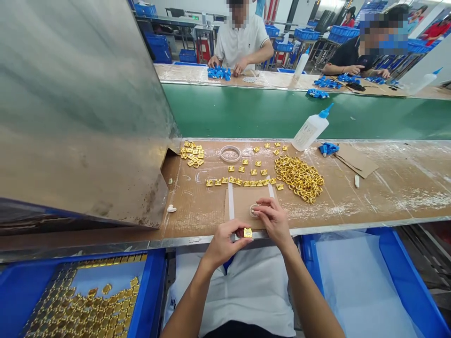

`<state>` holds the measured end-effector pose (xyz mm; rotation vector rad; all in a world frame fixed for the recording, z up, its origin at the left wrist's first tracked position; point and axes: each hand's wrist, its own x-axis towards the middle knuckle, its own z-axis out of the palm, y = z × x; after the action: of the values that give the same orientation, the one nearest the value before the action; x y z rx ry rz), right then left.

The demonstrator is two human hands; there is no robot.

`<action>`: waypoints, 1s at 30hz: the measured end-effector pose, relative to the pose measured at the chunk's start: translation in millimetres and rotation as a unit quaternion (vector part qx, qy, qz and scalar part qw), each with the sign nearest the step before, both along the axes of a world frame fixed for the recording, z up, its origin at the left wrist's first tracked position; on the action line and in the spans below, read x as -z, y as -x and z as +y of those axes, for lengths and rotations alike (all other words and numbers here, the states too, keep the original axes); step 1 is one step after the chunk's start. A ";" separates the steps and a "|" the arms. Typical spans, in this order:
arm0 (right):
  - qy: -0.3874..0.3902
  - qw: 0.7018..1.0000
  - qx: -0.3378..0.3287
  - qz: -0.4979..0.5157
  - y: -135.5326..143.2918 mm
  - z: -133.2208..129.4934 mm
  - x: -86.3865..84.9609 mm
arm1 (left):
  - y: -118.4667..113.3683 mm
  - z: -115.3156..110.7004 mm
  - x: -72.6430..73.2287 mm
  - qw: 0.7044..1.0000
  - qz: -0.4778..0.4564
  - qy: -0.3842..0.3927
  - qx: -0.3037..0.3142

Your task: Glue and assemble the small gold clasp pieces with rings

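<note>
My left hand (227,241) pinches a small square gold piece (247,233) between thumb and fingers, just over the table's front edge. To its right, my right hand (274,219) has its thumb and fingertips pressed together beside a small round whitish ring or dish (252,211) on a cardboard sheet (243,202). Whether those fingertips hold anything is too small to tell. Behind the hands runs a row of similar gold pieces (253,183), with more scattered farther back. A heap of gold rings (299,177) lies right of the row.
A large metal housing (84,112) blocks the left side. A roll of tape (230,154) and a tilted white bottle (310,132) are farther back. Blue bins flank my lap: the left bin (155,291) holds gold pieces, the right bin (405,267) a clear liner. Co-workers sit across the green belt (239,110).
</note>
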<state>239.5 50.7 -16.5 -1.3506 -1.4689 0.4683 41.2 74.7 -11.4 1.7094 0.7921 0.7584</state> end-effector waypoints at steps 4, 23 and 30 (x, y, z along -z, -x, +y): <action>-0.026 0.998 -0.009 -0.052 0.8 1.5 0.2 | 0.6 0.1 -0.9 1.000 -0.002 0.000 -0.001; -0.036 0.997 0.067 0.000 -0.8 -5.7 -1.2 | -4.8 -1.0 5.2 0.995 -0.026 0.069 -0.072; -0.009 0.994 0.094 0.056 4.1 -6.5 -1.0 | -6.5 -0.6 3.4 0.987 -0.049 0.139 -0.064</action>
<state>235.4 44.2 -15.5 -1.4096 -1.2389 0.4019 47.7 74.1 -14.8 1.3712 0.9010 0.7740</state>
